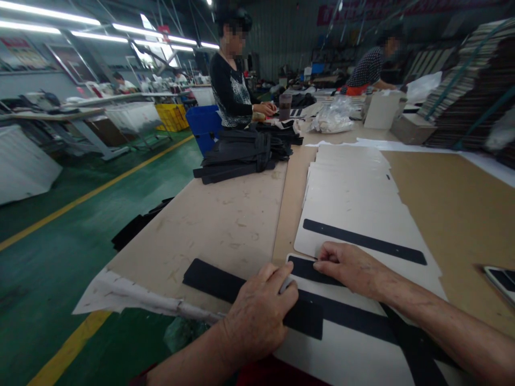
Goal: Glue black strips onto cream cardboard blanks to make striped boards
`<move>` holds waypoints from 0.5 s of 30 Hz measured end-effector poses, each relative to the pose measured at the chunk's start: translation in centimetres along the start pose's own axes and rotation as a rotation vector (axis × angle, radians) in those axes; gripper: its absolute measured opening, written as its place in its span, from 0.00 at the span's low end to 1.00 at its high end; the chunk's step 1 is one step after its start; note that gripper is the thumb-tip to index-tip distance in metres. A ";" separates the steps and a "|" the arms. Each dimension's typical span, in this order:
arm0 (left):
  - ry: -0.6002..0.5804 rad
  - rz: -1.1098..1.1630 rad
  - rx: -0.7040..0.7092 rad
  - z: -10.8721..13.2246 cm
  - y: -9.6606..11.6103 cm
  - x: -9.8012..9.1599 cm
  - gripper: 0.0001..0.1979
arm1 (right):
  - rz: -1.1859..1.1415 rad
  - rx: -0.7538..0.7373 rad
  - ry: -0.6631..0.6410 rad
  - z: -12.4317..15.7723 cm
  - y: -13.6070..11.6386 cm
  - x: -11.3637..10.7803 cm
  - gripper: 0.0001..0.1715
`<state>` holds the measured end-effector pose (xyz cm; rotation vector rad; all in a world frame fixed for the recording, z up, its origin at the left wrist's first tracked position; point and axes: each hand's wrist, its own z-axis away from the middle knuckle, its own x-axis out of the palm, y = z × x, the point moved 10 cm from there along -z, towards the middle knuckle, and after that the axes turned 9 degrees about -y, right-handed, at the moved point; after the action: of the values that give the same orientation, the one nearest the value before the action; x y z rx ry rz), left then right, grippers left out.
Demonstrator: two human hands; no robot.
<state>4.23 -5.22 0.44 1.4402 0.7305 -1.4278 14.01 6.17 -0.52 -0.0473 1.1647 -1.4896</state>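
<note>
My left hand [261, 308] is curled over a black strip [213, 281] that lies slantwise across the table's near edge. A small greyish thing shows between its fingers, too little of it to name. My right hand [348, 265] is closed, thumb and fingertips together, at another black strip [303, 268] along the end of a white board. Its fingers hide part of that strip. One more black strip [364, 241] lies flat on the white board [354, 201] just beyond. Closer to me, further black strips [354, 319] cross a white board, one crossing over another.
Bundled black strips [241, 153] are heaped at the table's far left. Overlapping white boards run away from me. A phone-like device [501, 281] lies at right. Tall board stacks [470, 86] stand behind. Two people work at the far side; a blue crate [203, 126] stands beside one.
</note>
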 end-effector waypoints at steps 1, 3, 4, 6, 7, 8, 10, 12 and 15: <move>-0.006 0.000 -0.005 0.0 0.0 0.0 0.29 | -0.068 0.008 -0.037 0.3 0.5 0.0 0.09; -0.014 -0.004 -0.008 0.0 -0.1 0.0 0.29 | -0.218 0.003 -0.121 1.3 1.8 -0.3 0.12; -0.014 -0.006 -0.008 0.0 -0.1 -0.1 0.29 | -0.283 -0.012 -0.155 2.0 2.5 -0.7 0.15; -0.017 -0.009 -0.011 0.0 -0.1 -0.1 0.30 | -0.380 -0.040 -0.185 4.0 4.6 -1.8 0.19; -0.014 -0.013 -0.014 0.0 -0.2 -0.1 0.31 | -0.412 -0.041 -0.175 5.2 5.8 -2.4 0.20; -0.009 -0.018 -0.017 0.0 -0.2 -0.1 0.31 | -0.429 -0.036 -0.150 6.4 7.1 -3.1 0.20; 0.010 -0.027 -0.018 0.0 -0.3 -0.2 0.33 | -0.430 -0.005 -0.061 8.8 9.5 -4.2 0.19; 0.043 -0.041 -0.005 -0.1 -0.2 -0.3 0.34 | -0.428 0.035 0.046 10.8 11.4 -4.8 0.18; 0.096 -0.077 0.031 0.0 -0.1 -0.5 0.33 | -0.489 0.115 0.167 12.5 13.6 -4.0 0.19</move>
<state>4.08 -5.06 0.94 1.5276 0.8349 -1.4415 32.74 4.05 -1.06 -0.1397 1.2548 -2.0211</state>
